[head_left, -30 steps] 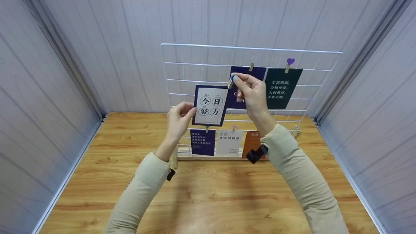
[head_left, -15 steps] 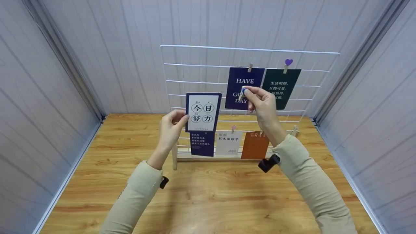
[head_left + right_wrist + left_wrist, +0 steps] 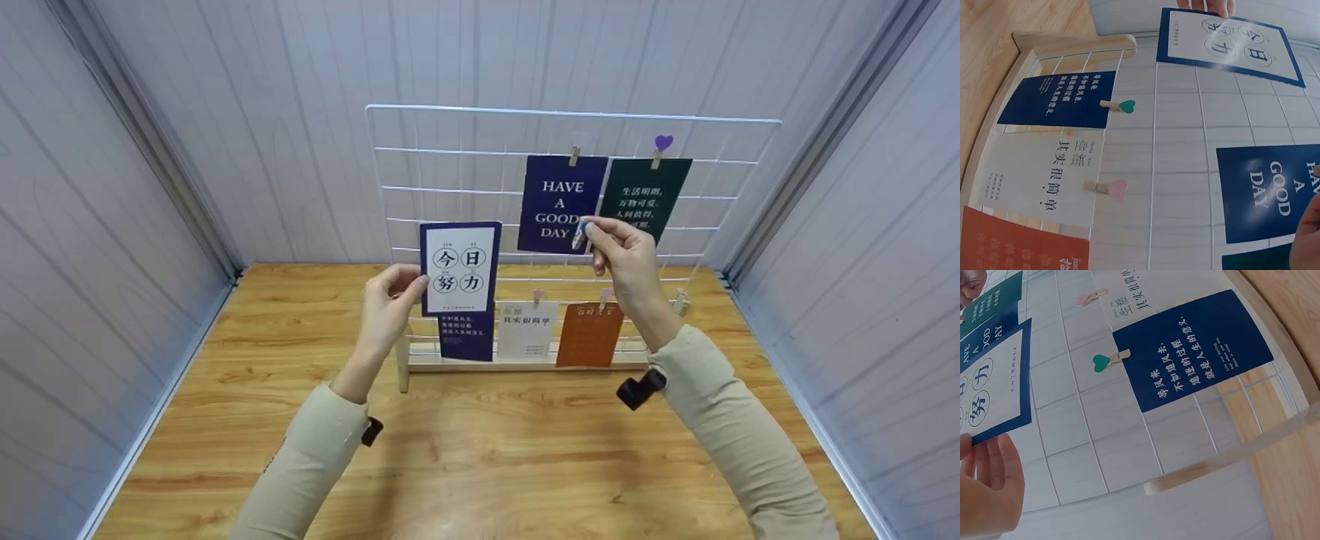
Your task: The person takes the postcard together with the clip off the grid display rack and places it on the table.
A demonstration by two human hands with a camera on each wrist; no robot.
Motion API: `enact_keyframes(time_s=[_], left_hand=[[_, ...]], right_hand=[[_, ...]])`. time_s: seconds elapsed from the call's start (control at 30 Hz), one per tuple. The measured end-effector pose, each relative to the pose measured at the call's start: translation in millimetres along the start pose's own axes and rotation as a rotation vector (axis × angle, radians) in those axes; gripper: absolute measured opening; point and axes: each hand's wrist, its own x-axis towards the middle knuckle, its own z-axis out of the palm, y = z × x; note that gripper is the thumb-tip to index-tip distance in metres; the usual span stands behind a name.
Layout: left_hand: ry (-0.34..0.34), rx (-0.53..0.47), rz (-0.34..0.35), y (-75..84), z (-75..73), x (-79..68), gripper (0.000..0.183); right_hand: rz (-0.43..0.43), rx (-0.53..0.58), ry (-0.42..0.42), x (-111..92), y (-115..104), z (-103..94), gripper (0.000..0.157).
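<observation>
My left hand [image 3: 390, 300] pinches the left edge of a white card with a dark blue border [image 3: 460, 270], held upright in front of a white wire grid rack [image 3: 480, 110]. In the head view it overlaps the top of a dark blue card [image 3: 466, 346] hung low on the rack. My right hand [image 3: 628, 251] pinches a small wooden clothespin [image 3: 577, 240] with a blue top, in front of the navy "HAVE A GOOD DAY" card [image 3: 562, 172]. The right wrist view shows only part of that hand, at its right edge.
A dark green card [image 3: 649, 176] hangs under a purple heart clothespin [image 3: 664, 143] at upper right. Lower down hang a white card [image 3: 526, 341] and an orange card [image 3: 589, 341]. The rack's wooden base [image 3: 525, 367] stands on the wooden table [image 3: 510, 450], with white walls around.
Both hands have come down and spread apart. The bordered card has moved left and lower in the left hand, and the clothespin right and down in the right hand, away from the card.
</observation>
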Motion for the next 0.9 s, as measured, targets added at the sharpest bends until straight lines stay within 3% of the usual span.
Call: enact_keyframes(time_s=[0.4, 0.9], left_hand=[[0.007, -0.027, -0.041, -6.1, -8.6, -3.4, 0.011], [0.028, -0.048, -0.099, -16.1, -18.2, -13.9, 0.011]], right_hand=[[0.025, -0.010, 0.052, -7.3, 4.1, -22.0, 0.014], [0.029, -0.004, 0.059, -20.4, 11.5, -44.2, 0.010]])
